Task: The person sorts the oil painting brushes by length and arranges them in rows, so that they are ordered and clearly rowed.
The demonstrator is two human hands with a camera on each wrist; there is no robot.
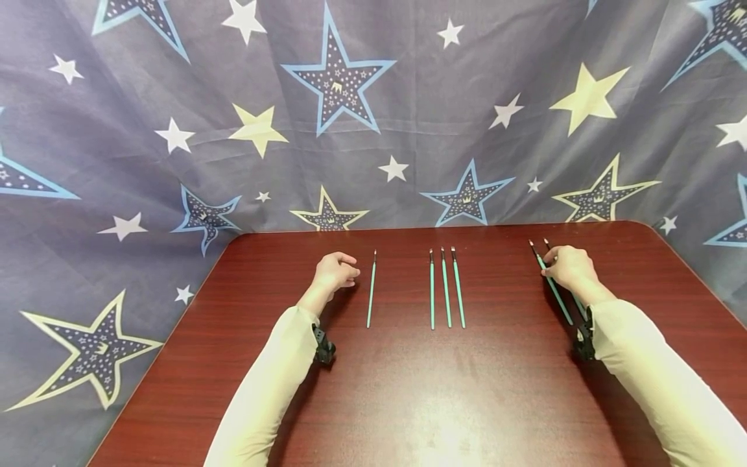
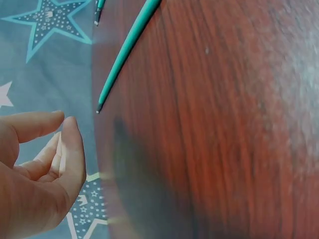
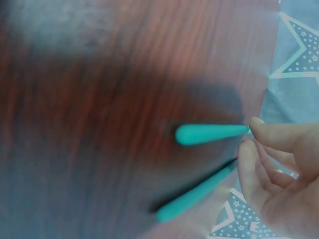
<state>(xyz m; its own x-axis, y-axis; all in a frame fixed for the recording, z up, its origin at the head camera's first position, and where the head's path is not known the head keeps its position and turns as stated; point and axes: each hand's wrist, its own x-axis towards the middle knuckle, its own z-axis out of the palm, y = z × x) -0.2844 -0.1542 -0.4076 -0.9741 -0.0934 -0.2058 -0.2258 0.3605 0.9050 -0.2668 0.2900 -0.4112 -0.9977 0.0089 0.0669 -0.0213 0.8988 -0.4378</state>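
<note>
My right hand (image 1: 570, 267) is over the far right of the table, thumb and fingertips pinching a thin paintbrush (image 1: 554, 288) with a turquoise handle. In the right wrist view, that brush's handle (image 3: 212, 133) runs to the fingertips. A second turquoise paintbrush (image 3: 197, 194) lies beside it, partly hidden under the hand in the head view. My left hand (image 1: 335, 271) hovers at the left with loosely bent fingers, thumb and index tips close together, holding nothing. Just right of it lies a single paintbrush (image 1: 371, 292), its bristles toward the back.
Three more turquoise paintbrushes (image 1: 446, 288) lie side by side in the middle of the reddish-brown table (image 1: 385, 395). A grey curtain (image 1: 408, 149) with stars hangs along the table's back edge and sides.
</note>
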